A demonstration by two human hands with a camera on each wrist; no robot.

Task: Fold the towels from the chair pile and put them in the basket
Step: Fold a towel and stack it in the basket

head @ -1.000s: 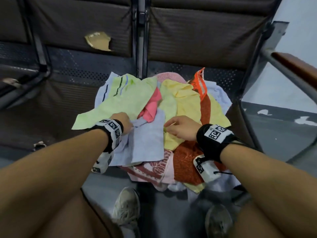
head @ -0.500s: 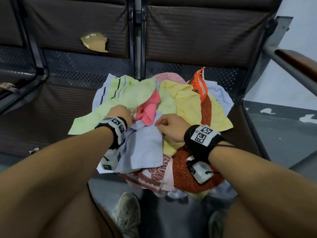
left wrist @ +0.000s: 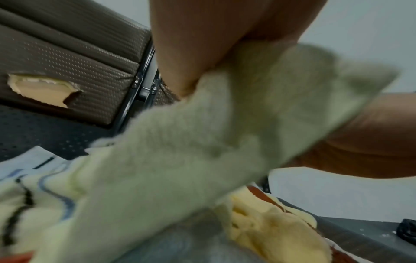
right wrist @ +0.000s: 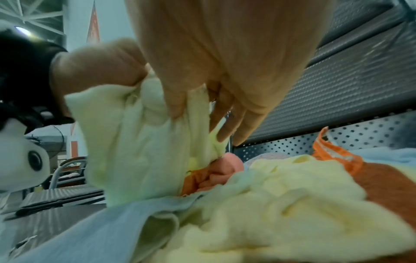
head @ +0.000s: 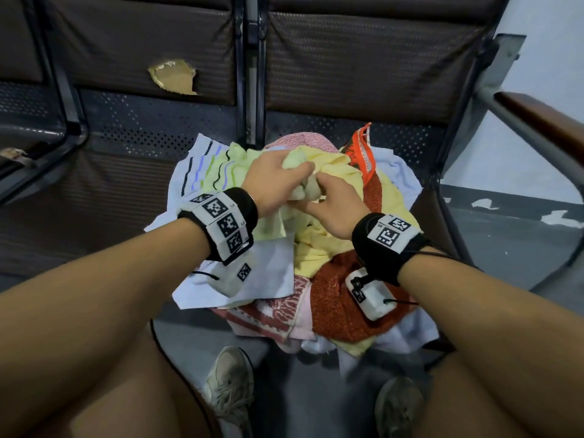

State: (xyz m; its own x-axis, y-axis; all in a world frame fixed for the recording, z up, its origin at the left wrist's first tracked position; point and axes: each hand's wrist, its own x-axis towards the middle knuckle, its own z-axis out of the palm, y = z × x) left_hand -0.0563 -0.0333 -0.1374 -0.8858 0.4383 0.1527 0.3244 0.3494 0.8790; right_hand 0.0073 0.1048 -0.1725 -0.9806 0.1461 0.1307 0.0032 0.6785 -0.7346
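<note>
Seen from the head, both hands have moved up from the pile's front to its middle on the chair seat (head: pixel 442 216), the left hand (head: pixel 271 181) and right hand (head: pixel 335 207) bunching the pale green towel (head: pixel 297 175); the left-wrist view shows fingers (left wrist: pixel 180 62) clamping it, the right-wrist view fingertips (right wrist: pixel 178 99) pinching its folds — likely the first lift for folding.

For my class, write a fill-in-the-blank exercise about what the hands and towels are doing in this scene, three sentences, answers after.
1. Both the left hand and the right hand have a grip on the same pale ____ towel.
2. The pile of towels lies on a ____.
3. The backrest behind the pile has a ____ showing yellow foam.

Missing words: green; chair; tear
</note>
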